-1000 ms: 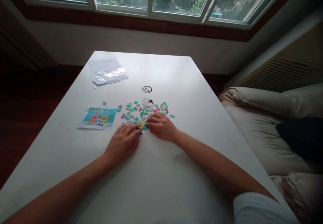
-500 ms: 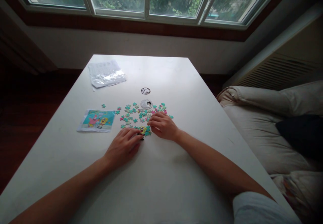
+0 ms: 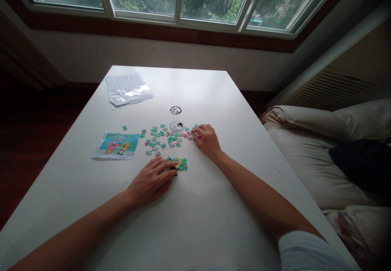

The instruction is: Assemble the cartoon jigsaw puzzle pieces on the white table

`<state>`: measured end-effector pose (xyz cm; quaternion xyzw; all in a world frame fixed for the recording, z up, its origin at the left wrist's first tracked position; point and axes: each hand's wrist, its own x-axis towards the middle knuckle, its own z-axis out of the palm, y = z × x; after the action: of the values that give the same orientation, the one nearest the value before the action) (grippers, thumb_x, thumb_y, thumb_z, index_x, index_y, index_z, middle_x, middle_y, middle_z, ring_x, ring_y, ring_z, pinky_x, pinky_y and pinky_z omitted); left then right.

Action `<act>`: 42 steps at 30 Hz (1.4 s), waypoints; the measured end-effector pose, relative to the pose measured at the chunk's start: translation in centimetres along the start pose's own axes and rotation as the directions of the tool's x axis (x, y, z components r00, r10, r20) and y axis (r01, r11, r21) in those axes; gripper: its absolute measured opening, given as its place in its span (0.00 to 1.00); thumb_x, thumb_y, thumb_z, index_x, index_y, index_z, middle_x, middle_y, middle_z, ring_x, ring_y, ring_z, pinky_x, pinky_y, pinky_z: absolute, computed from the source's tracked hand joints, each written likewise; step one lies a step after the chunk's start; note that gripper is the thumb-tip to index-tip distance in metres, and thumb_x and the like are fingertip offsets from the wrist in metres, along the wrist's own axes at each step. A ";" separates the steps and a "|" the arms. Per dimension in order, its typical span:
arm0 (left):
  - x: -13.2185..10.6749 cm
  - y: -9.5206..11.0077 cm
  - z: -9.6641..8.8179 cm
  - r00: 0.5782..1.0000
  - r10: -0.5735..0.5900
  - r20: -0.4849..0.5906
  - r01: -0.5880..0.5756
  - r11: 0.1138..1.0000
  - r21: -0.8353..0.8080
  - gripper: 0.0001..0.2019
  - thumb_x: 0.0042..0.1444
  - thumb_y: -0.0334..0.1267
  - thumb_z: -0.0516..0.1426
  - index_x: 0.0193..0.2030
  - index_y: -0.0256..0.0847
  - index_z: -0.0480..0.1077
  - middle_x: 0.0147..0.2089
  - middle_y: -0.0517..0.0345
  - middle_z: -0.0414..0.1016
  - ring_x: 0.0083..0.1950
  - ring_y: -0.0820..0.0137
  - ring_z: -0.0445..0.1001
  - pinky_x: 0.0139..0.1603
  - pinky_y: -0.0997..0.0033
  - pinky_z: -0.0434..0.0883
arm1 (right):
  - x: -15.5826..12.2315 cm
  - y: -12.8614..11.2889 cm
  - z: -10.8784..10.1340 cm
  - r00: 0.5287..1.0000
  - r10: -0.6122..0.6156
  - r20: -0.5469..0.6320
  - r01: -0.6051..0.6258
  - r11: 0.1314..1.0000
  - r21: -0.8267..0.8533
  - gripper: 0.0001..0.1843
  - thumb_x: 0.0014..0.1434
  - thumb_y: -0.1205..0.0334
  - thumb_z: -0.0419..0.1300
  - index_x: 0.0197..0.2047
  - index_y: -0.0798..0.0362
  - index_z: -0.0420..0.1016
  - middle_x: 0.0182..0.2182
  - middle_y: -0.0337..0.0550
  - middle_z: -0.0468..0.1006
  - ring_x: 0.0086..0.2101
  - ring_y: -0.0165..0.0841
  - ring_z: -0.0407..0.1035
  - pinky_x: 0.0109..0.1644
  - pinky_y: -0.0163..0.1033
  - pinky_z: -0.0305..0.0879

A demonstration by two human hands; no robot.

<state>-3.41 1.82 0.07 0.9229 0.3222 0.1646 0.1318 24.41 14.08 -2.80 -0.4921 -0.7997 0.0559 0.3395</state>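
A small joined section of jigsaw puzzle point(image 3: 182, 164), with a yellow cartoon face and teal parts, lies on the white table point(image 3: 195, 218). My left hand point(image 3: 152, 177) rests at its left edge, thumb and fingertips closed on it and covering part of the picture. Farther right, my right hand point(image 3: 207, 140) is over the loose puzzle pieces point(image 3: 157, 134), its fingers bent but apart, with the tips at some pink and green pieces. Whether a piece is between those fingertips is hard to see.
A picture sheet in a clear wrapper point(image 3: 119, 145) with cartoon figures lies left of the pieces. Behind it are a clear plastic bag with papers point(image 3: 130, 89) and two round table inserts point(image 3: 177, 126). A beige sofa point(image 3: 305, 157) stands at the right.
My right hand has left the joined section and moved right and away to the loose pieces. The joined section and my left hand have shifted slightly right and nearer.
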 end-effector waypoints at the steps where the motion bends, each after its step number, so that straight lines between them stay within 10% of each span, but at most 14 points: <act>1: 0.0 0.0 0.1 1.000 -0.001 0.000 0.001 1.000 0.001 0.16 0.67 0.33 0.53 0.59 0.45 0.70 0.64 0.50 0.72 0.65 0.61 0.69 0.72 0.48 0.60 | 0.0 -0.2 0.1 1.000 -0.007 0.013 0.007 1.000 -0.003 0.05 0.64 0.64 0.62 0.41 0.48 0.80 0.40 0.46 0.79 0.46 0.42 0.66 0.54 0.50 0.61; 17: 0.9 0.8 1.0 0.999 -0.031 0.030 0.030 0.999 0.039 0.19 0.67 0.35 0.51 0.64 0.44 0.67 0.70 0.50 0.65 0.72 0.58 0.61 0.75 0.45 0.54 | -0.1 -3.6 1.3 0.977 -0.103 0.187 0.110 0.994 -0.028 0.16 0.66 0.54 0.61 0.55 0.46 0.77 0.55 0.48 0.75 0.56 0.44 0.63 0.61 0.52 0.58; 42: 0.4 -0.5 0.9 0.998 -0.057 0.018 0.056 0.997 0.059 0.20 0.68 0.37 0.52 0.65 0.44 0.67 0.71 0.51 0.65 0.73 0.58 0.60 0.76 0.44 0.51 | 2.5 -3.8 2.3 0.958 -0.180 0.223 0.197 0.979 -0.057 0.04 0.65 0.60 0.63 0.41 0.49 0.78 0.43 0.44 0.79 0.47 0.40 0.66 0.55 0.47 0.55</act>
<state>-3.05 2.26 -0.83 0.9185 0.3513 0.1422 0.1128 19.45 14.82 -1.75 -0.4175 -0.8767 0.0450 0.2346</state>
